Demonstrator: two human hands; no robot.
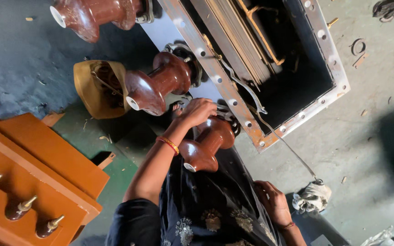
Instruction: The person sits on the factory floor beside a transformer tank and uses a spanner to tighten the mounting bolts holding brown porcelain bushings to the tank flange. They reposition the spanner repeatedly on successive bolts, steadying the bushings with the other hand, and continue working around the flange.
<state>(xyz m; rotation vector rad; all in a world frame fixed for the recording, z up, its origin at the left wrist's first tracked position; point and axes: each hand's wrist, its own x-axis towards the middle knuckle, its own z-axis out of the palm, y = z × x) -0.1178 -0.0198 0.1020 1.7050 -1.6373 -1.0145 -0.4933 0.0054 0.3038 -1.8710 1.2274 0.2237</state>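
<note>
Orange painted metal cabinet, lower left, carries three small brown stud insulators with brass tips along its face. Tan moulded cap lies on the green-grey floor beside it. Three glossy dark-brown ceramic bushing insulators follow along the tank side: top one, middle one, lowest one. Left hand, with a red-and-gold bangle at the wrist, rests at the base of the lowest bushing where it meets the grey steel tank; its grip is closed about the fitting there, though what exactly the fingers pinch is hidden. The open tank shows a rusty bolt-holed flange and layered core inside. Right hand lies loosely curled on the dark embroidered garment, holding nothing visible. Crumpled white rag sits just beside it. Judgement: seating the bushing squarely and turning the fitting evenly would serve best. No packages, labels or signs visible.
</note>
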